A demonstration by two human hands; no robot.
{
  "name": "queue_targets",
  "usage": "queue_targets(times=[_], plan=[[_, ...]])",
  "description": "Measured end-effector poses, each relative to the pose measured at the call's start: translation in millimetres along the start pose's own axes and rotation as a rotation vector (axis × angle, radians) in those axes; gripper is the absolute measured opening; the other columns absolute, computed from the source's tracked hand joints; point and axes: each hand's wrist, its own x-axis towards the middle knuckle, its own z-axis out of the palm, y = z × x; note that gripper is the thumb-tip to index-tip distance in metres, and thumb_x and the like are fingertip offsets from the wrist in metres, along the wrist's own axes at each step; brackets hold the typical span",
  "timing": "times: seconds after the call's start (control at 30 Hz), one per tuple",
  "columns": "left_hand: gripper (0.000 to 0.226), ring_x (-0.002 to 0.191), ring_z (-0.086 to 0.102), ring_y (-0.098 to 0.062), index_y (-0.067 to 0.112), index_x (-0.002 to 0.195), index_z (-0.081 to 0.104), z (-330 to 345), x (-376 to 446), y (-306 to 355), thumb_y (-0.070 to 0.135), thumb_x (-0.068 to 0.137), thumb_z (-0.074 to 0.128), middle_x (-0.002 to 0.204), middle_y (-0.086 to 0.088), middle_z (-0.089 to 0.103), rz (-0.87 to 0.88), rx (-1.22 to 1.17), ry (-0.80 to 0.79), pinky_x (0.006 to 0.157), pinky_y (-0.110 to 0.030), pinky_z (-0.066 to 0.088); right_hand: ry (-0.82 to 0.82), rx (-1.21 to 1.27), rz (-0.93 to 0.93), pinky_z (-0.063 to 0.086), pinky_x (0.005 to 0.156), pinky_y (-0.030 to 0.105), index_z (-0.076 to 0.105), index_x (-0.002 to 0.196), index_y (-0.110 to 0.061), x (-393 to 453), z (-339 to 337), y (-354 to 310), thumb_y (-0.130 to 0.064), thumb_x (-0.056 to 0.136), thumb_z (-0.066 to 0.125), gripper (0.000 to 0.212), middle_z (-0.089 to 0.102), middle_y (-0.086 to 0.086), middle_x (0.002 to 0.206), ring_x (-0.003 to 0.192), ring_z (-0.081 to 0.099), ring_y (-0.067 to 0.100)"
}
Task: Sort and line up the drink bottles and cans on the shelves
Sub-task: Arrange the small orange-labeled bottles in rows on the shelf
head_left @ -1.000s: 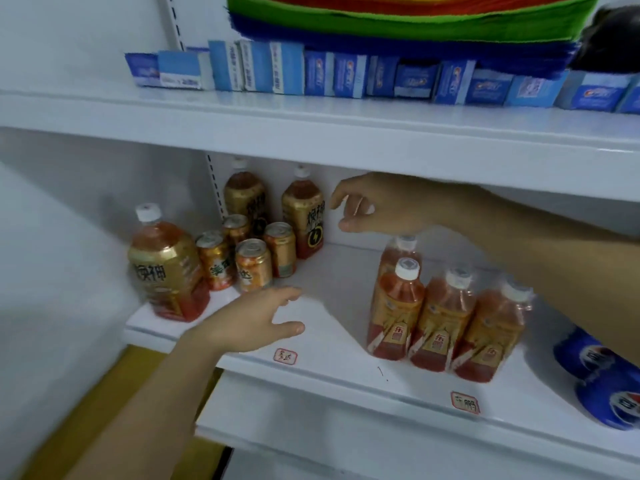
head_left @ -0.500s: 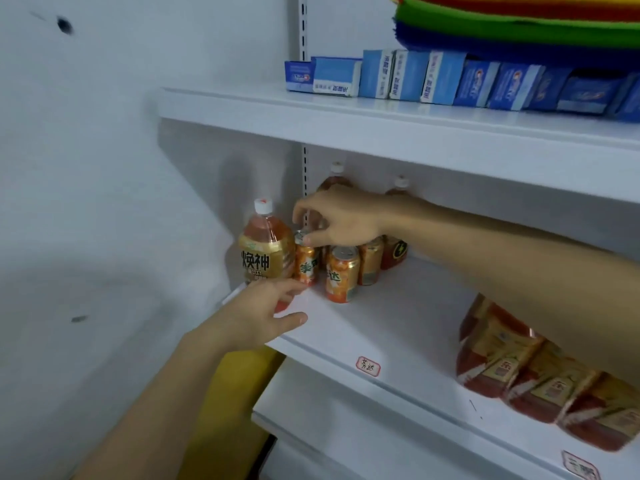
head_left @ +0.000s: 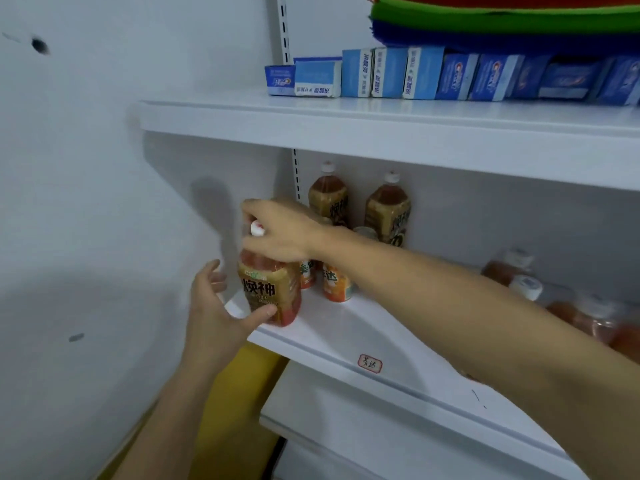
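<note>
A gold-labelled tea bottle (head_left: 268, 289) with a white cap stands at the left front corner of the white middle shelf (head_left: 346, 327). My right hand (head_left: 277, 230) grips its neck and cap from the right. My left hand (head_left: 221, 313) cups its lower left side, thumb touching the label, fingers spread. Behind it stand orange cans (head_left: 336, 282), partly hidden by my right wrist. Two more gold-labelled bottles (head_left: 329, 199) (head_left: 388, 209) stand against the back panel. Red tea bottles (head_left: 526, 289) show blurred at the right, behind my forearm.
The white wall is close on the left. The upper shelf (head_left: 381, 126) holds a row of blue toothpaste boxes (head_left: 381, 74) under stacked coloured mats (head_left: 502, 19). A red-edged price tag (head_left: 370, 363) sits on the shelf front. A lower shelf (head_left: 381, 427) juts out below, yellow floor beside it.
My right hand moved from the cans to the neck of the front bottle. My left hand rose from the shelf edge to the bottle's side. The view shifted left and closer.
</note>
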Motion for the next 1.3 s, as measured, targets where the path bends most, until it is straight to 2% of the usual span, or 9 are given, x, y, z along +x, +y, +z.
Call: queue_targets(times=[0.1,0.2,0.27,0.33,0.43,0.57,0.67,0.87,1.3], plan=[[0.112,0.117,0.063,-0.006,0.037,0.142,0.045,6,-12,14,0.047,0.045,0.1,0.129,0.016,0.064,0.006,-0.189,-0.251,0.093,-0.033,0.054,0.202,0.231,0.003,0.051,0.06,0.039,0.056,0.074,-0.022,-51,-16,-18,-0.028,0.073,0.071,0.016,0.066,-0.004,0.071,0.071,0.063,0.016],[0.102,0.101,0.074,-0.025,0.005,0.125,0.059,20,-39,35,0.028,0.039,0.108,0.104,-0.007,0.076,0.001,-0.312,-0.407,0.083,-0.051,0.062,0.356,0.443,0.009,0.051,0.059,0.041,0.058,0.069,-0.017,-110,-41,-32,-0.012,0.07,0.075,0.017,0.064,-0.002,0.067,0.066,0.062,0.019],[0.088,0.088,0.077,-0.024,-0.011,0.115,0.058,37,-70,67,0.001,0.04,0.102,0.09,-0.012,0.078,0.04,-0.447,-0.461,0.075,-0.039,0.063,0.436,0.476,0.026,0.05,0.06,0.037,0.061,0.069,-0.011,-147,-60,-33,-0.005,0.07,0.077,0.018,0.064,-0.001,0.067,0.065,0.061,0.02],[0.092,0.084,0.077,-0.02,-0.003,0.12,0.058,57,-106,107,-0.009,0.037,0.097,0.091,-0.009,0.078,0.06,-0.548,-0.475,0.069,-0.032,0.063,0.519,0.52,0.07,0.049,0.06,0.036,0.062,0.072,-0.005,-187,-79,-27,0.0,0.073,0.078,0.017,0.064,0.002,0.069,0.066,0.06,0.02],[0.112,0.079,0.077,-0.02,0.014,0.121,0.058,95,-155,150,0.009,0.019,0.106,0.093,-0.006,0.078,0.095,-0.67,-0.554,0.056,-0.03,0.061,0.695,0.528,0.17,0.044,0.059,0.032,0.06,0.072,-0.007,-264,-108,-14,-0.002,0.077,0.077,0.018,0.061,0.002,0.068,0.063,0.055,0.016],[0.105,0.09,0.076,-0.029,0.038,0.119,0.059,145,-219,207,0.026,0.027,0.108,0.101,-0.003,0.077,0.241,-0.669,-0.766,0.068,-0.056,0.062,0.905,0.4,0.283,0.045,0.06,0.029,0.062,0.075,0.0,-388,-140,-13,-0.003,0.08,0.075,0.015,0.062,0.006,0.068,0.062,0.055,0.017],[0.1,0.098,0.072,-0.008,0.058,0.113,0.055,184,-282,259,0.027,0.032,0.103,0.108,0.017,0.072,0.352,-0.638,-0.846,0.077,-0.039,0.063,1.036,0.32,0.379,0.048,0.066,0.025,0.066,0.08,0.002,-485,-164,-20,-0.001,0.081,0.074,0.008,0.066,0.006,0.074,0.069,0.061,0.014],[0.093,0.098,0.073,-0.022,0.044,0.119,0.058,257,-440,357,0.012,0.044,0.102,0.109,0.008,0.071,0.354,-0.754,-1.217,0.058,-0.049,0.063,1.211,0.083,0.617,0.048,0.069,0.02,0.071,0.085,-0.005,-675,-216,-50,-0.002,0.086,0.074,0.004,0.069,-0.006,0.079,0.074,0.064,0.008],[0.104,0.102,0.073,-0.03,0.033,0.134,0.049,391,-673,494,0.031,0.047,0.106,0.117,-0.002,0.071,0.536,-0.749,-1.587,0.072,-0.057,0.061,1.522,-0.261,0.837,0.052,0.069,0.024,0.075,0.089,-0.009,-952,-286,-75,-0.006,0.084,0.075,0.005,0.073,-0.007,0.081,0.076,0.068,0.012]])
